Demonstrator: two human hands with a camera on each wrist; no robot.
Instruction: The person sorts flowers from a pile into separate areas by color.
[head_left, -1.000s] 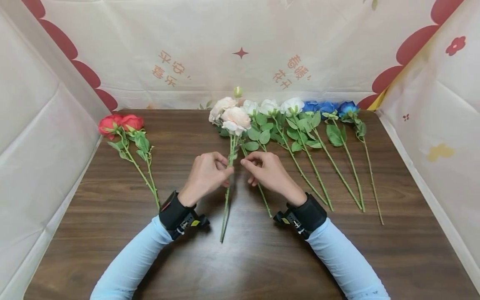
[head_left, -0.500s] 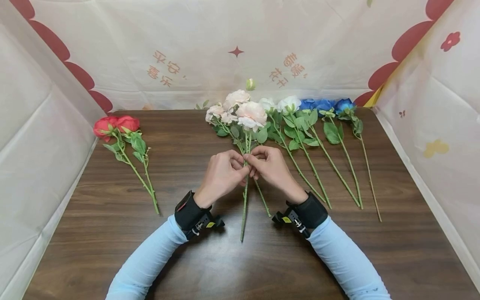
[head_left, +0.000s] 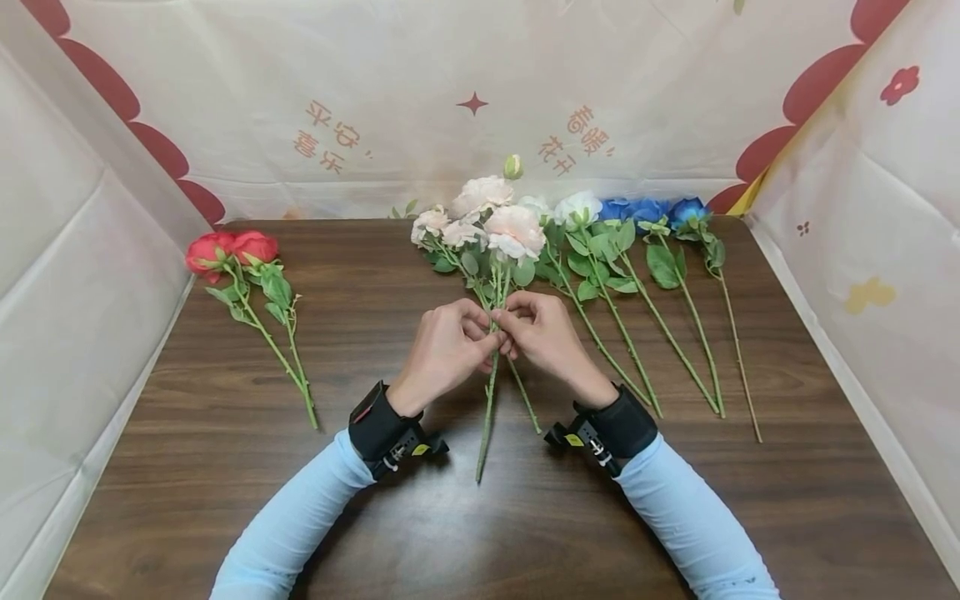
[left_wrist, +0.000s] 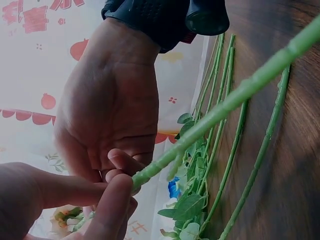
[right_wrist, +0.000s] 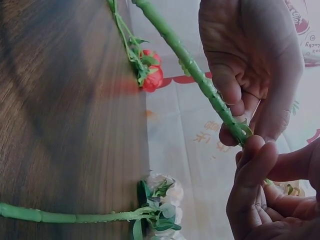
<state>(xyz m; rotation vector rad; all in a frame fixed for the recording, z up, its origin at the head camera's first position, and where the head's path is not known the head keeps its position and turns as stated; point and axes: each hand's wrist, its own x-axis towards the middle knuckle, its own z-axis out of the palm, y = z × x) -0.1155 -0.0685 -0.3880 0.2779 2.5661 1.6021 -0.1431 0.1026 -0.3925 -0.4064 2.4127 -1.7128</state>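
Note:
Both hands meet at the stem of a pale pink artificial flower (head_left: 515, 232), which has a small green bud at its top. My left hand (head_left: 448, 343) pinches the green stem (left_wrist: 220, 107) between thumb and fingers, and the stem's lower end points toward me. Just above that grip, the thumb and fingertips of my right hand (head_left: 546, 335) pinch the same stem, seen also in the right wrist view. The fingers overlap, so part of the stem is hidden. Behind and below, another pale pink flower (head_left: 431, 225) lies on the table, its stem passing beneath the right hand.
On the wooden table (head_left: 390, 533), two red flowers (head_left: 253, 247) lie at the left. White flowers (head_left: 577, 208) and blue flowers (head_left: 687, 212) lie in a row at the back right, stems toward me. Printed cloth (head_left: 420, 75) walls the table's back and sides.
My left hand has moved right with the pale pink flower and met my right hand, which now pinches the stem too. In the last half second the flower head shifted slightly right.

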